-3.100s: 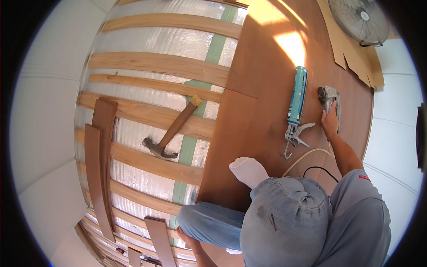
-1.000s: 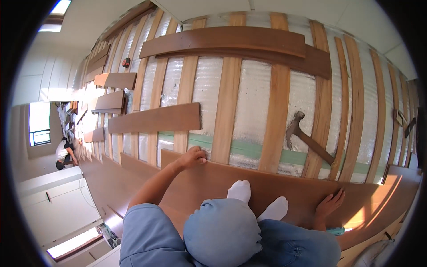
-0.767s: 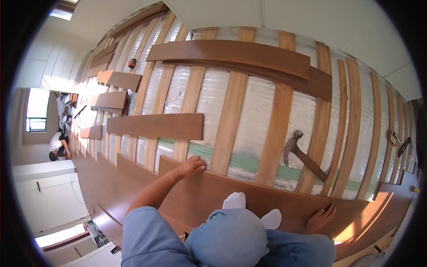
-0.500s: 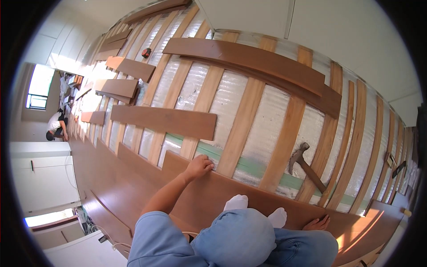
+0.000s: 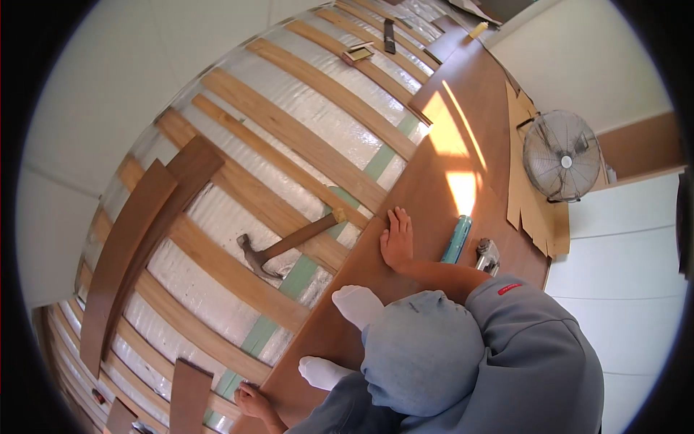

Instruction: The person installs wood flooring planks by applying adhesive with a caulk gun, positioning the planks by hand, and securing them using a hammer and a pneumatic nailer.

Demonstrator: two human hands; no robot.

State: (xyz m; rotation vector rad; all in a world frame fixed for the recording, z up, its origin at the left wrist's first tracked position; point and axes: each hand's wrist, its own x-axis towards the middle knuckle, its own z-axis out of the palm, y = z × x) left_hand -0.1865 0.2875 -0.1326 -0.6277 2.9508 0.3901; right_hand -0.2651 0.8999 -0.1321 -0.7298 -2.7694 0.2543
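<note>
My right hand (image 5: 396, 241) lies with fingers spread on the brown floorboard (image 5: 332, 318), near its edge beside the battens. Down at the lower left, my left hand (image 5: 255, 401) has its fingers curled on that board's edge. A claw hammer (image 5: 285, 244) rests across the pale wooden battens (image 5: 311, 98) over silver foil and a green strip. Right of my right hand lie a teal sealant tube (image 5: 457, 239) and a metal nail gun (image 5: 486, 254), both partly hidden by my arm. My white-socked feet (image 5: 354, 304) are on the boards.
Loose brown planks (image 5: 130, 267) lie across the battens at left, shorter ones (image 5: 189, 398) at lower left. A round fan (image 5: 562, 166) stands on cardboard (image 5: 524, 217) at right, beside the wall. A small framed item (image 5: 358, 53) and a dark bar (image 5: 390, 36) lie toward the back.
Earlier my right hand was on the nail gun; since then both hands have been on the board's edge. The view has swung toward the right, bringing the fan back into sight.
</note>
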